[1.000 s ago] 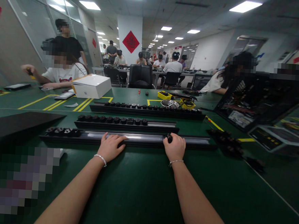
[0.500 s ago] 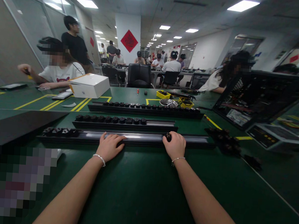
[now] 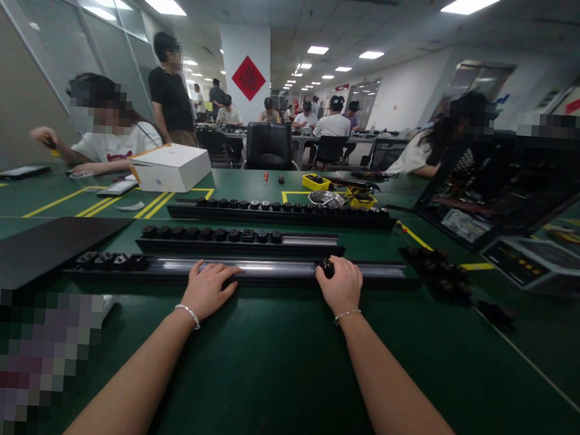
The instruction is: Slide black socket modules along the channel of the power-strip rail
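A long black power track rail (image 3: 276, 269) with a shiny channel lies across the table in front of me. Near its left end sit several black socket modules (image 3: 104, 259). My left hand (image 3: 209, 290) rests on the rail left of centre, fingers stretched and thumb apart. To the right, my right hand (image 3: 341, 284) has thumb and fingers closed around a small round black socket module (image 3: 326, 267) at the rail; whether it is seated in the channel is hidden. Behind are a shorter rail (image 3: 313, 241) partly filled with modules and another rail (image 3: 280, 217) lined with them.
Loose black pieces (image 3: 438, 271) are heaped right of the rail, beside a grey-and-black device (image 3: 539, 265) and an open black case (image 3: 500, 192). A white box (image 3: 171, 169), yellow trays (image 3: 316, 181) and a metal dish (image 3: 326, 199) stand farther back. A person (image 3: 110, 132) sits at the left.
Both hands keep nearly the same places on the rail, the right still around the black module. The view has shifted slightly, and the standing person at the back left appears farther right.
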Available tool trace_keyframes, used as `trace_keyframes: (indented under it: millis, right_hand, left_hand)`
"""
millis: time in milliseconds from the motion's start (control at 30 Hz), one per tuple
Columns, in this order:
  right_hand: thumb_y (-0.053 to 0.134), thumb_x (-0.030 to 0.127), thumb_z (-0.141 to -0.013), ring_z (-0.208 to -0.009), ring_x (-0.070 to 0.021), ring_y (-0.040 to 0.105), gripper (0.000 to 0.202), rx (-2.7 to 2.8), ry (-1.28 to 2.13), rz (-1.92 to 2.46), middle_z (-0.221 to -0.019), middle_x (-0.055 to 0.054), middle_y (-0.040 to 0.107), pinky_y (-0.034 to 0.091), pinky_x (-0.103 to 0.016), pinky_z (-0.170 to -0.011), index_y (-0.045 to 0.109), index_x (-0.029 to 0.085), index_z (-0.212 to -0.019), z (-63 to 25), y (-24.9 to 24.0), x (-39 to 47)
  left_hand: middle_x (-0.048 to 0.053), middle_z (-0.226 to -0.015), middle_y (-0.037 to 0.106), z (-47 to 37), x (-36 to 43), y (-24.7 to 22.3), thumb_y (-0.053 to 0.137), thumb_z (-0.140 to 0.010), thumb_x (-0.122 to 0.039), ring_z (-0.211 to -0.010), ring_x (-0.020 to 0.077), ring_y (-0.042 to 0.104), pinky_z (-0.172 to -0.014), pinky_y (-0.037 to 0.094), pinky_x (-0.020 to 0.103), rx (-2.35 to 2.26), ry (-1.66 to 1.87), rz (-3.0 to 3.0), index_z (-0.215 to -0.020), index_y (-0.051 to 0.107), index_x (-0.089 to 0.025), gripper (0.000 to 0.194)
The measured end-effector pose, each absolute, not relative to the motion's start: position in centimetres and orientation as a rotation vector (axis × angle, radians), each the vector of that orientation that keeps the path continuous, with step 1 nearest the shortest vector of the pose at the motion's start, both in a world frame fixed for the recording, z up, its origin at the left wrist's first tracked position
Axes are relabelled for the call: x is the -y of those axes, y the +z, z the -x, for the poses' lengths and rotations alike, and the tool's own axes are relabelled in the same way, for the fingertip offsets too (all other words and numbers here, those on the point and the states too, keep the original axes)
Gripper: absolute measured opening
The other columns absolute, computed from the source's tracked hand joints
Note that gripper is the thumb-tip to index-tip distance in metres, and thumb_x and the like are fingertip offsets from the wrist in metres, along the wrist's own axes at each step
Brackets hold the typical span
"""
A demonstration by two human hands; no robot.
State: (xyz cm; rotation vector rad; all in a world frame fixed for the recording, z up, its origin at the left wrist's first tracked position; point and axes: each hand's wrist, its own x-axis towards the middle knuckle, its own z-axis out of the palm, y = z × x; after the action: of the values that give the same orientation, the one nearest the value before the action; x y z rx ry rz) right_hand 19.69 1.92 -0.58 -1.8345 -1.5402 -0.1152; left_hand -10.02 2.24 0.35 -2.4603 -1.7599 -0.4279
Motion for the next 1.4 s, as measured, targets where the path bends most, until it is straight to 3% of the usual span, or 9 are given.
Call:
trace_keyframes:
  millis: [867, 1400]
  right_hand:
    - [0.051, 0.032, -0.079, -0.105, -0.0233, 0.055, 0.033, 1.571, -0.113, 1.839, -0.108, -0.012, 0.065, 0.034, -0.037, -0.096, 0.064, 0.013, -0.102, -20.38, -0.41, -2.06]
    - [0.051, 0.033, -0.078, -0.109, -0.0253, 0.052, 0.031, 1.554, -0.157, 1.848, -0.107, -0.012, 0.065, 0.03, -0.04, -0.099, 0.065, 0.014, -0.098, -20.36, -0.57, -2.14]
  left_hand:
    - [0.001, -0.105, 0.068, 10.01, -2.2, 0.49, 0.044, -0.085, -0.039, -0.104, 0.0229, 0.057, -0.104, 0.021, 0.051, 1.76, -0.423, 2.458, -0.113, 0.059, -0.033, 0.033]
    - [0.002, -0.104, 0.068, 10.06, -2.24, 0.33, 0.044, -0.085, -0.039, -0.104, 0.0229, 0.057, -0.104, 0.021, 0.05, 1.76, -0.431, 2.459, -0.114, 0.059, -0.033, 0.034]
